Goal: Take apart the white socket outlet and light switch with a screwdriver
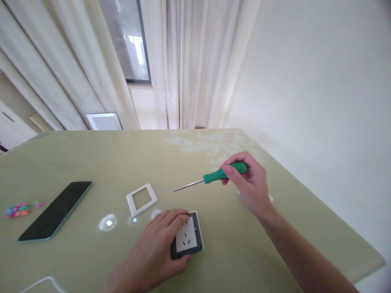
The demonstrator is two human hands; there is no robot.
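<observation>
My left hand (159, 246) rests on a wall socket module (188, 237) lying on the green table (214, 171), its fingers curled over the socket's left and top edges. The socket has a white face with plug holes and a dark frame. My right hand (249, 181) is closed round the green handle of a screwdriver (210, 178), held above the table with the metal shaft pointing left. A white square cover frame (141, 199) lies just left of the shaft's tip, apart from both hands.
A black phone (56, 210) lies at the left, with small colourful pieces (21, 209) beyond it. A white object's edge (42, 284) shows at the bottom left. Curtains and a wall stand behind the table; its right edge runs near my right forearm.
</observation>
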